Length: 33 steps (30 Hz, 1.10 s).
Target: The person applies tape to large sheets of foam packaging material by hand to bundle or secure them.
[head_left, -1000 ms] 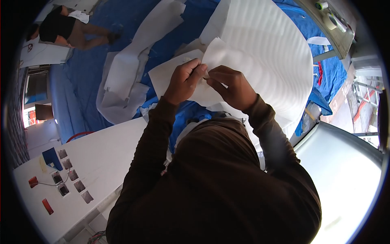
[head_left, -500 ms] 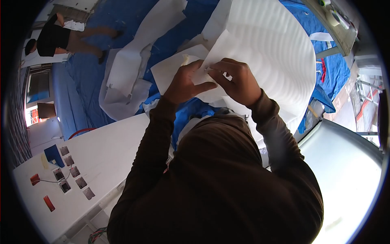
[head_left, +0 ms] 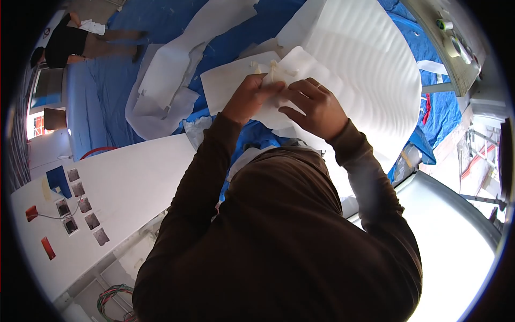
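A large white sheet (head_left: 365, 70), with ripples across its surface, spreads out in front of me. My left hand (head_left: 249, 99) pinches its near edge between thumb and fingers, where a small pale yellowish strip (head_left: 273, 68) sticks up. Close beside it on the right is my right hand (head_left: 316, 107), a ring on one finger. Its fingers reach toward the left thumb, the thumb and forefinger apart and the fingertips right at the sheet. A flat white piece (head_left: 228, 80) lies behind my left hand.
Blue tarp (head_left: 102, 102) covers the floor, with a long crumpled white sheet (head_left: 166, 80) on it. A white panel with cutouts (head_left: 134, 177) is at lower left. Tape rolls (head_left: 453, 47) lie on a bench (head_left: 429, 32) at upper right. Another person (head_left: 70, 45) stands at upper left.
My right thumb and forefinger have parted and moved slightly off the sheet's edge. My left thumb has closed onto the sheet, and its corner has folded over. The view has shifted a little.
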Motion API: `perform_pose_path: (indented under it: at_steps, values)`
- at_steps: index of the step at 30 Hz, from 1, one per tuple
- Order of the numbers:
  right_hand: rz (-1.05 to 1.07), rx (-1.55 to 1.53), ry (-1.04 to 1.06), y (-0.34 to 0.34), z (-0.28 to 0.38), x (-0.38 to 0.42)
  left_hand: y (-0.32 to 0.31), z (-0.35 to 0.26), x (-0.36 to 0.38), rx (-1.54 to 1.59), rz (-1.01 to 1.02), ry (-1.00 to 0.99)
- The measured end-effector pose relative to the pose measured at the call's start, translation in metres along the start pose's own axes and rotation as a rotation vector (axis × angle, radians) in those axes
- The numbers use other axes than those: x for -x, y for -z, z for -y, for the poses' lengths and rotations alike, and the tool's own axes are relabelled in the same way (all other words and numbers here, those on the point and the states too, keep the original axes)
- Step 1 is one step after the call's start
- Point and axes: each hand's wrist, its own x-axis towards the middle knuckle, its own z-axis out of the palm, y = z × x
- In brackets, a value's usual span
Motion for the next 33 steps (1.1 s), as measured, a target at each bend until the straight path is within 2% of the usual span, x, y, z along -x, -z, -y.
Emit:
perform_pose_path:
  at_steps: [2,4,5,7,11,13,17,20,23,28,30,33]
  values:
    - [0.000,-0.016,0.002,-0.006,-0.006,0.001,0.003,-0.002,0.002,-0.021,0.060,0.028]
    - [-0.001,-0.033,0.002,-0.007,-0.012,0.000,0.003,-0.007,0.007,0.302,0.122,0.011]
    - [0.038,-0.047,-0.005,-0.004,-0.017,-0.001,0.001,-0.009,0.009,0.305,0.123,0.013]
    - [0.101,-0.029,-0.031,0.002,-0.015,-0.005,-0.002,-0.011,0.010,0.003,0.178,-0.024]
    - [0.214,0.008,0.028,0.012,-0.015,-0.008,-0.004,-0.004,0.012,0.070,0.132,0.043]
    - [0.180,0.042,0.140,0.012,-0.014,-0.006,0.001,0.002,0.013,0.253,0.166,0.088]
    - [0.146,0.121,0.220,0.001,-0.013,0.000,-0.001,0.002,0.012,0.254,0.129,0.100]
    - [0.145,0.101,0.202,0.000,-0.013,-0.001,-0.005,-0.003,0.017,0.115,0.159,0.066]
    - [0.235,-0.053,0.042,0.013,-0.018,-0.008,-0.009,-0.003,0.020,-0.040,0.168,0.053]
    - [0.218,-0.098,0.030,0.012,-0.028,-0.012,-0.013,0.000,0.016,-0.177,0.116,-0.013]
    - [0.237,-0.156,-0.033,0.015,-0.029,-0.016,-0.011,0.002,0.017,-0.120,0.118,0.002]
    - [0.211,-0.179,-0.010,0.012,-0.029,-0.017,-0.011,-0.006,0.020,-0.097,0.128,0.041]
